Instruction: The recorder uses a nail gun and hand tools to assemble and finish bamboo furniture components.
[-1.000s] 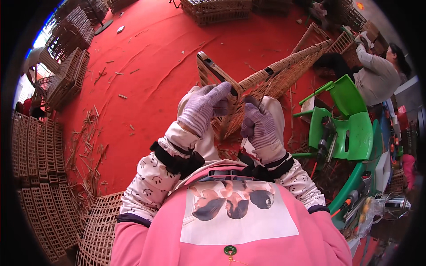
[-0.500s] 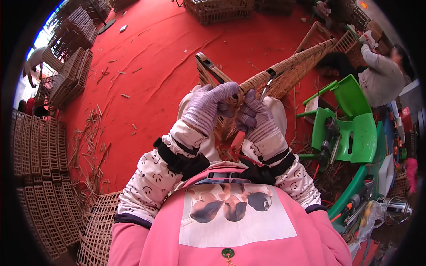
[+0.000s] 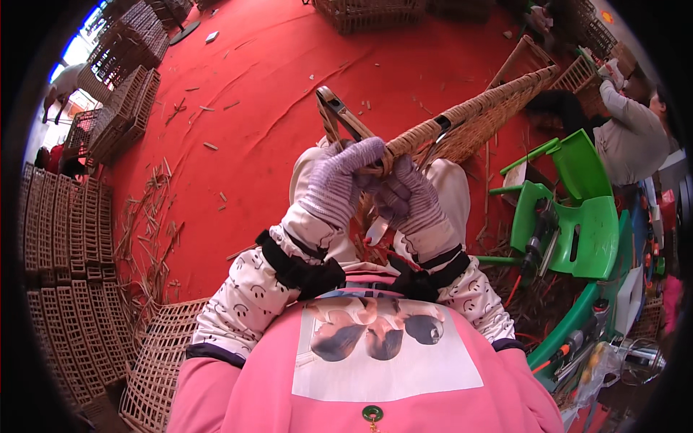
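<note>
Here, seated above a red floor covering point(image 3: 289, 108), a worker in a pink apron grips the thick, tightly bound rim of a long tan woven wicker frame point(image 3: 469, 115) with both gloved hands. The left hand point(image 3: 339, 184), in a purple-striped knit glove, has its fingers point(image 3: 364, 153) curled over the near end of the rim from the left; the right hand point(image 3: 411, 198), in a matching glove, closes on the same rim just beside it, from below and to the right. The two hands touch or nearly touch. The frame's long axis runs up and to the right, away from the fingers toward a second person crouched at the far end. A dark metal bar-shaped tool point(image 3: 339, 112) juts up just beyond the left hand; whether either hand holds it cannot be told. The left hand sits nearer that tool. At right, a bright green plastic chair point(image 3: 585, 209) carries a power drill; beneath it a green plastic tray point(image 3: 570, 325) holds screwdrivers and other hand tools. Stacked woven wicker crates point(image 3: 65, 238) line the left edge.
</note>
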Demonstrator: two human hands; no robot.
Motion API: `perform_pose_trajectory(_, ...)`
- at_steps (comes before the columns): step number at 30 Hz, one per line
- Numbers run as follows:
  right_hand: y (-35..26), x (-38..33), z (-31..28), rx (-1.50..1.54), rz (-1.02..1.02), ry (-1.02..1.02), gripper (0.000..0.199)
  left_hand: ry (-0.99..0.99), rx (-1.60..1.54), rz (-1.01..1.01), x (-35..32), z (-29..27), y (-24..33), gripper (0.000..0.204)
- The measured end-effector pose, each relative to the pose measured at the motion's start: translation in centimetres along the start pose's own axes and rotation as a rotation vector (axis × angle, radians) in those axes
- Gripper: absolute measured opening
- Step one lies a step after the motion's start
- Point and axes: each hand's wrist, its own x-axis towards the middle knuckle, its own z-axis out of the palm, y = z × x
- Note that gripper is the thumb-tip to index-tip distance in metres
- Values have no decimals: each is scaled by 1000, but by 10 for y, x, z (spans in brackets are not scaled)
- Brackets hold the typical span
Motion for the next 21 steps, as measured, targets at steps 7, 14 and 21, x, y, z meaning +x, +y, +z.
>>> perform_pose_trajectory(7,-2,-1,7,48,-91,-2,22,272,85,133,-15,28,3,31)
perform_pose_trajectory(14,-11,-21,14,122,-181,-44,26,259,1179,593,-26,13,2,37)
perform_pose_trajectory(21,-18,-19,9,149,-117,-154,29,66,1749,1134,-7,16,32,51)
